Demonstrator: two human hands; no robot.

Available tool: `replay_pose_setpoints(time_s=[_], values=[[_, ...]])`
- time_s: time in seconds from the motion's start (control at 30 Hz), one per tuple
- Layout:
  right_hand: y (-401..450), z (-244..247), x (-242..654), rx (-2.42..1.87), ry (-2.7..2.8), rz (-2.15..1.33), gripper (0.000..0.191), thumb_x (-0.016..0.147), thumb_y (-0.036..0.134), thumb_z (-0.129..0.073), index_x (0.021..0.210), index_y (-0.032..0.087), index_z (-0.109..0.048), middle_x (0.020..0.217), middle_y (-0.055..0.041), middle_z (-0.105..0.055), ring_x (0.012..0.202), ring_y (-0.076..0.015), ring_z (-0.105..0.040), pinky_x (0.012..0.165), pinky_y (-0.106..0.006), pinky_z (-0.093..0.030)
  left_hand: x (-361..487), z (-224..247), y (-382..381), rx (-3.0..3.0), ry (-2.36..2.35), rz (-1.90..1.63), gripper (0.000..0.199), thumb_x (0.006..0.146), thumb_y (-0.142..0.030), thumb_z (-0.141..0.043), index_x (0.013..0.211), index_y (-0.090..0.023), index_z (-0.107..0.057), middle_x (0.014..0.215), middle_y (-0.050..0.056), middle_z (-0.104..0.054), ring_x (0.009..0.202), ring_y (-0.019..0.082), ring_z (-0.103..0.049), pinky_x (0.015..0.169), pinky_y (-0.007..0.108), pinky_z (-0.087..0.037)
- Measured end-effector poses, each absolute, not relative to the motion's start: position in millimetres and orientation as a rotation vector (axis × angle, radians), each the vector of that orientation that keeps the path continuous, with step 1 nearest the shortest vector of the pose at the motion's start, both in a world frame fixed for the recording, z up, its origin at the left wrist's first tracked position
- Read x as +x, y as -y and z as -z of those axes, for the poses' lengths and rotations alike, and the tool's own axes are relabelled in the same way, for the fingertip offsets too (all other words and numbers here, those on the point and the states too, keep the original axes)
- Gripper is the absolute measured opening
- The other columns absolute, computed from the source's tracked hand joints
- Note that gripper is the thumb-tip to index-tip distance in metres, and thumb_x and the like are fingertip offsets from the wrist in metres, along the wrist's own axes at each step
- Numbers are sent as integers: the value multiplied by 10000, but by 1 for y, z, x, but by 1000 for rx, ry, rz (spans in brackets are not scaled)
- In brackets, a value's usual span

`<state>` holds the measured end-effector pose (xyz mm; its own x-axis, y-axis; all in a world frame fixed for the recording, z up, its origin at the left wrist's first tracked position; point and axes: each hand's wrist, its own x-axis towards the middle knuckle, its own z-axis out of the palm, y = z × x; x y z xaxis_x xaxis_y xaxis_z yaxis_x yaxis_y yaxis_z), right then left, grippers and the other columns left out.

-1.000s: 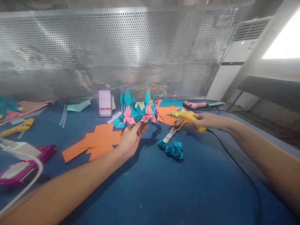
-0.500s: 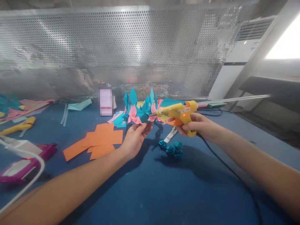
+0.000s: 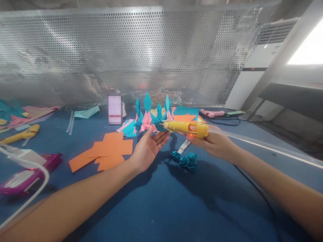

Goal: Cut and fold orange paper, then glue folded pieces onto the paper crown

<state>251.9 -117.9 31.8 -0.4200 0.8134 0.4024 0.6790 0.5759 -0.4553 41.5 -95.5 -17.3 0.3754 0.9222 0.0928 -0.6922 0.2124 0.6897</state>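
Observation:
My left hand (image 3: 148,149) holds a folded-paper crown (image 3: 156,125) from below, thumb at its front and fingers stretched beneath. The crown has tall blue pointed pieces and pink paper flowers. My right hand (image 3: 218,143) is wrapped round a yellow hot glue gun (image 3: 185,127), whose nozzle points left at the crown's blue front. A clear glue stick (image 3: 252,143) sticks out of the gun's back end, and a small light glows on it. Below the gun, dark-teal crumpled paper flowers (image 3: 188,161) lie on the table beside a narrow whitish strip (image 3: 184,147).
Orange paper sheets (image 3: 111,149) lie left of my left hand on the blue table (image 3: 161,208). A second yellow glue gun (image 3: 25,133), a magenta device (image 3: 32,174) and a white cable are farther left. A perforated metal screen (image 3: 126,50) stands behind.
The glue gun has turned onto its side, its back end swinging towards me, and its nozzle has shifted slightly left. My left hand's fingers have straightened under the crown.

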Motion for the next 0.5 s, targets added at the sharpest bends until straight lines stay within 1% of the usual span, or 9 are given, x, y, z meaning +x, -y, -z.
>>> replay_pose_setpoints(time_s=[0.07,0.13,0.23,0.3,0.37,0.5], values=[[118,-34,252,-1167,2275,-188,340,861,500,-457,767,202,-592,742,-36,-578,701,-194,-523,664,-318,-401,42,19,93,726,-399,-1186,218,834,-375,-596,915,-176,-627,1081,97,-678,1123,228,-577,1037,388,-373],[118,-36,251,-1134,2282,-117,313,864,480,-466,759,204,-567,791,-39,-571,712,-187,-520,663,-309,-398,43,22,91,723,-409,-1218,213,812,-374,-629,873,-170,-634,1038,86,-690,1105,225,-586,1031,390,-379],[118,-37,249,-1114,2282,-82,265,881,439,-465,778,202,-525,871,-44,-558,754,-182,-513,680,-301,-386,43,25,90,715,-401,-1269,188,773,-345,-680,762,-164,-630,888,41,-707,1058,209,-608,1026,388,-387],[119,-36,249,-1133,2302,-63,269,896,430,-445,767,198,-487,813,-32,-534,731,-178,-485,672,-301,-363,43,26,90,711,-397,-1292,197,751,-341,-703,719,-162,-626,820,21,-703,1028,196,-619,1026,378,-389],[118,-33,250,-1158,2324,-36,287,900,438,-440,748,195,-453,741,-13,-491,687,-169,-446,657,-300,-339,43,26,90,714,-401,-1295,213,732,-358,-716,728,-161,-635,822,21,-705,1016,190,-624,1026,366,-388],[116,-30,252,-1177,2346,-7,282,901,434,-438,751,195,-445,731,-5,-462,661,-158,-414,638,-292,-316,44,26,91,723,-415,-1290,222,719,-367,-726,741,-164,-639,854,28,-712,1018,189,-628,1031,359,-381]])
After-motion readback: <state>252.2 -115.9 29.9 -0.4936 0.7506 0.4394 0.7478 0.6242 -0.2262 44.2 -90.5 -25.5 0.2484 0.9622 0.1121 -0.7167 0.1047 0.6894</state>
